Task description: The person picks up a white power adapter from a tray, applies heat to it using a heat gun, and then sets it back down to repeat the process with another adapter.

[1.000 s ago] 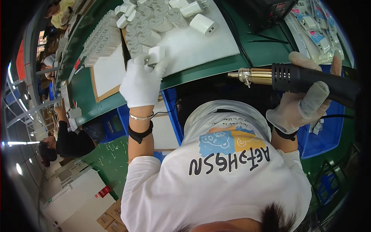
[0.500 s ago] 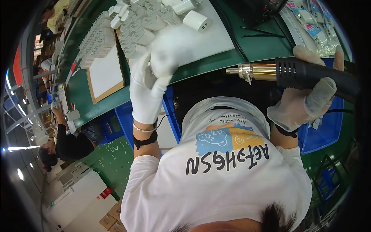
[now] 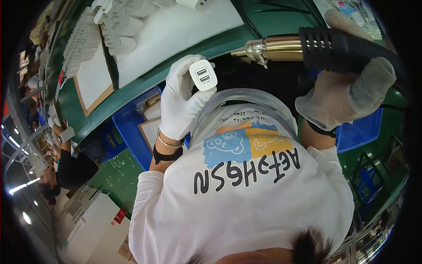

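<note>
My left hand (image 3: 176,110), in a white glove, grips a white USB wall charger (image 3: 204,75) between thumb and fingers. Its end face with two USB ports is turned up towards me, in front of the table edge. My right hand (image 3: 332,103) wears a thin glove with finger cots and is closed round the black handle of a hot-air gun (image 3: 318,50). The gun's brass-coloured barrel and narrow nozzle point left, towards the charger, with a gap between them.
Several white chargers (image 3: 125,26) stand at the back left of the green table (image 3: 68,103), beside a white sheet (image 3: 189,33). Packaged goods (image 3: 351,13) lie at the back right. Blue bins (image 3: 132,138) flank my lap. A person (image 3: 77,169) sits far left.
My left hand has come off the table towards my body. The charger, blurred before, now shows its port face. My right hand still holds the hot-air gun, and the view has shifted.
</note>
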The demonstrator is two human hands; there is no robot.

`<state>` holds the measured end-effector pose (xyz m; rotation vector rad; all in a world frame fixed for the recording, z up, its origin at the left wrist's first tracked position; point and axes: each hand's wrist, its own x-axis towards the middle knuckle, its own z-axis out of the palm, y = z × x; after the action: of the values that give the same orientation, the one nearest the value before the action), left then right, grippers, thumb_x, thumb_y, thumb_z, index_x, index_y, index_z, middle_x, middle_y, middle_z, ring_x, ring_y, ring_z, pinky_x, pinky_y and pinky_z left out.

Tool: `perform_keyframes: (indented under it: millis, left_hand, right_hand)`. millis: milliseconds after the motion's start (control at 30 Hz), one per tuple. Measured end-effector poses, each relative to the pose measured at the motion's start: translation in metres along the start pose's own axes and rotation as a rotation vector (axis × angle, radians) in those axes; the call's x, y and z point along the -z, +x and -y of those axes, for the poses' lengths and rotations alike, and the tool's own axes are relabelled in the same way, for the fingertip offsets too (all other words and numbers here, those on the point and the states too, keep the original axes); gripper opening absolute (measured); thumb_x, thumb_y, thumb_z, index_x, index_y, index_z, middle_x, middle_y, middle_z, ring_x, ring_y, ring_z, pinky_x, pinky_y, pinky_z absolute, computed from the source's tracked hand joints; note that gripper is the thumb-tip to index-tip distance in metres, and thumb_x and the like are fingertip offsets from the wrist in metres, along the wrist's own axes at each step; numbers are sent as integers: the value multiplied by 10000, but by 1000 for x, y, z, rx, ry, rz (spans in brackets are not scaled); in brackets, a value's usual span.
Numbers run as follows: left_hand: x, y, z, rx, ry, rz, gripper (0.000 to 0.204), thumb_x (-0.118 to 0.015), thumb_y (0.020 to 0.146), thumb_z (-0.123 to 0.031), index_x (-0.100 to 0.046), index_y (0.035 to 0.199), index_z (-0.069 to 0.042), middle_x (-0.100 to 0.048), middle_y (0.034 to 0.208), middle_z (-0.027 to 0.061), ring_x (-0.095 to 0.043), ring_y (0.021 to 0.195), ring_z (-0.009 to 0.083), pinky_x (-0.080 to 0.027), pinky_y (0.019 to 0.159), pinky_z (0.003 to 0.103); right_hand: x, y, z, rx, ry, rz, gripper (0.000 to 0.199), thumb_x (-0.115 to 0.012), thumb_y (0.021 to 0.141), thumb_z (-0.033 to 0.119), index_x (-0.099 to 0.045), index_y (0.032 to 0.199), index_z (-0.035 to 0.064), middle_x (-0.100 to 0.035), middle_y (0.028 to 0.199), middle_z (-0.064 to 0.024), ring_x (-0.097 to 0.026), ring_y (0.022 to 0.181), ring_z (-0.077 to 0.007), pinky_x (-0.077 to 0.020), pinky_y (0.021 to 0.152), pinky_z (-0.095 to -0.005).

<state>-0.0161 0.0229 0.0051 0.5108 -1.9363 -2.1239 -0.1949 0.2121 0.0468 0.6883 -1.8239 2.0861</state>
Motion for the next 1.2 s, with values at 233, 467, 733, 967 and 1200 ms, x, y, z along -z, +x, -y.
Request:
perform_keyframes:
  millis: [233,467,733,967,1200]
  left_hand:
    - [-2,-3,5,76,36,-27,576,-727,738,12,-466,1249,-33,-470,1241,78,-514,1134,203,-424,982,345]
    - [-5,-4,5,33,52,-15,571,-721,740,26,-466,1247,-33,-473,1240,82,-507,1139,193,-422,985,342]
    - [-12,-3,1,22,44,-13,571,-716,746,29,-457,1250,-36,-499,1261,101,-518,1126,188,-424,980,336]
    - [-18,-4,3,-4,50,-1,565,-711,754,26,-454,1254,-36,-499,1274,111,-516,1132,189,-422,978,338]
    - [-21,-7,1,34,60,-19,565,-708,755,28,-452,1255,-32,-504,1268,109,-516,1135,194,-421,983,344]
  right_hand:
    - [29,-4,-2,-64,-5,52,692,-444,913,546,-560,1134,-99,-673,890,-215,-663,759,-204,-539,740,-293]
    - [54,-4,-5,-118,16,108,669,-451,912,527,-556,1142,-93,-670,902,-213,-662,769,-204,-537,747,-292]
    - [32,-3,-4,-166,35,157,643,-460,912,504,-551,1152,-85,-667,915,-210,-662,780,-204,-536,755,-291]
    - [20,-2,1,-205,54,199,620,-467,911,484,-547,1160,-78,-665,928,-208,-661,789,-204,-535,761,-290]
    - [21,-1,1,-250,68,249,599,-474,911,465,-542,1169,-72,-662,940,-206,-660,799,-204,-534,768,-289]
